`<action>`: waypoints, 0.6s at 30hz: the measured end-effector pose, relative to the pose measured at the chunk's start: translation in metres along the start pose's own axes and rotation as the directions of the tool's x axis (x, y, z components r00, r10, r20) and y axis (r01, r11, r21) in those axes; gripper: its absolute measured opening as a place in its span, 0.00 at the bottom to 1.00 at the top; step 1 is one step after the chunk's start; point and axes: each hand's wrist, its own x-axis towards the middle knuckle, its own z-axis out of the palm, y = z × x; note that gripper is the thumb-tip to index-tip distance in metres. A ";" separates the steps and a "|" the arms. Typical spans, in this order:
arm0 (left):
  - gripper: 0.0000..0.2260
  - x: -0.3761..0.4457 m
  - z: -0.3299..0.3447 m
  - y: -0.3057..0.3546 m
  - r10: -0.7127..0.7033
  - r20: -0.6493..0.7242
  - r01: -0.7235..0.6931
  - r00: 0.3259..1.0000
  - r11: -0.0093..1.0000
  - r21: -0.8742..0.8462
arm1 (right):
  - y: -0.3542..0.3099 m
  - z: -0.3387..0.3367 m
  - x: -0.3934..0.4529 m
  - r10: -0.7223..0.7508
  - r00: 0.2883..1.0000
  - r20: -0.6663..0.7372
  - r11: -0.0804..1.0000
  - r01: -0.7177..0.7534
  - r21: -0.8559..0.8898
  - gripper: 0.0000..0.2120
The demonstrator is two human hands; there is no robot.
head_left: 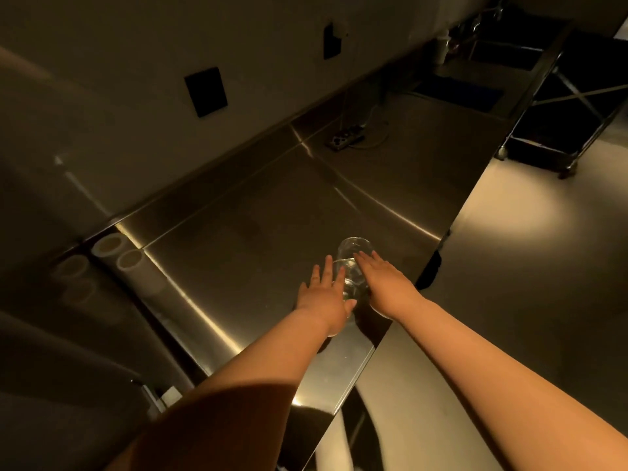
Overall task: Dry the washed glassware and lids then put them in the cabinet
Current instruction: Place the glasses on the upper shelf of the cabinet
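With the glass jar [353, 266] near the front edge of the steel counter [258, 212], its long axis pointing away from you, your left hand [324, 297] and right hand [380, 283] flank it equally close, fingers straight and lightly spread.

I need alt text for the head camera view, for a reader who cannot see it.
Two bare hands, the left hand and right hand, reach with straight fingers to either side of a clear glass jar on a dim steel counter. Paper rolls lie far left; a power strip sits farther back.
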 end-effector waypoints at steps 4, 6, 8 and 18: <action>0.30 0.004 0.003 -0.007 -0.018 -0.004 0.018 1.000 1.000 -0.019 | 0.007 0.010 0.015 0.025 0.999 -0.030 0.995 -0.022 0.098 0.27; 0.31 0.006 0.003 -0.009 -0.051 -0.004 0.051 0.999 0.998 -0.021 | 0.007 0.016 0.021 0.031 0.997 -0.067 0.995 -0.025 0.098 0.21; 0.32 0.007 0.002 -0.009 -0.078 -0.010 0.077 0.997 0.997 -0.025 | 0.007 0.020 0.023 0.058 0.992 -0.108 0.996 -0.051 0.074 0.19; 0.36 0.007 0.004 -0.010 -0.068 -0.083 0.056 0.994 0.989 -0.137 | 0.010 0.024 0.013 0.153 0.949 -0.275 0.988 -0.152 0.026 0.06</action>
